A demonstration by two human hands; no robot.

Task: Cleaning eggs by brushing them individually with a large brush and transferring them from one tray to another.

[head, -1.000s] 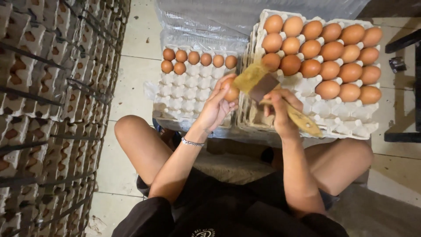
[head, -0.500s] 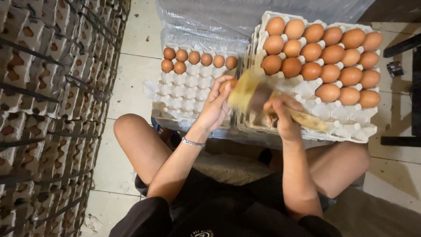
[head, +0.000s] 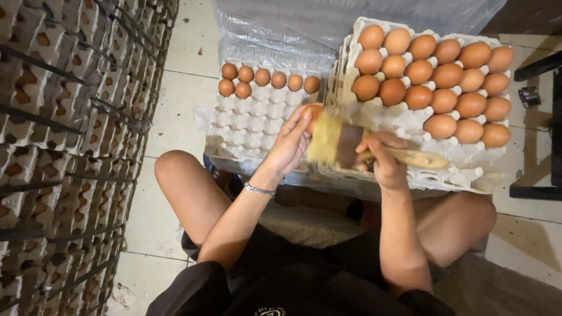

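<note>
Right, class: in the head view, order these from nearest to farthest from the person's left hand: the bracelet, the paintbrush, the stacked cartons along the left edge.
1. paintbrush, just right of the left hand, bristles beside it.
2. bracelet, below, on the same arm's wrist.
3. stacked cartons, far left.

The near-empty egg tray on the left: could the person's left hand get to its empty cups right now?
Probably yes. The left hand hovers right over that tray, nothing lying between. But its fingers already hold an egg, so it is occupied.
</note>
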